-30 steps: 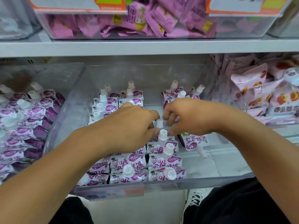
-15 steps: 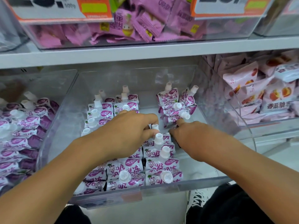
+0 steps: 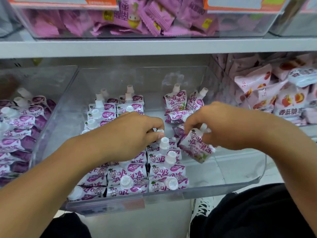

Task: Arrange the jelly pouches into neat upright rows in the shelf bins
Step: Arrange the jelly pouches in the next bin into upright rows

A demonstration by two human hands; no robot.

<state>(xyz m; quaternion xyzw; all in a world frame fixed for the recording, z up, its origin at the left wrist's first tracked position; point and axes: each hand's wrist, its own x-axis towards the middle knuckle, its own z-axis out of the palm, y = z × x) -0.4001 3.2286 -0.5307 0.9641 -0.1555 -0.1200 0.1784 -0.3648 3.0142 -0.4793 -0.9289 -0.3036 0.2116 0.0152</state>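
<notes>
A clear plastic bin (image 3: 240, 179) on the lower shelf holds purple-and-white jelly pouches with white caps. Two upright rows (image 3: 164, 169) fill its left and middle. My left hand (image 3: 127, 134) rests over these rows, its thumb and forefinger pinched on the white cap of a pouch (image 3: 160, 131) in the middle row. My right hand (image 3: 221, 124) grips one loose pouch (image 3: 197, 146) by its spout, lifted and tilted above the bare right side of the bin. A few more pouches (image 3: 178, 105) stand and lie at the back right.
A neighbouring bin (image 3: 20, 127) at the left is full of the same purple pouches. Pink snack packets (image 3: 281, 93) fill the bin at the right. The shelf above (image 3: 154, 46) carries bins of pink wrapped sweets. My shoe and dark trousers show below.
My right hand has picked a pouch up from the back right group and drawn it toward me, tilted. My left hand has stayed on the middle row's cap.
</notes>
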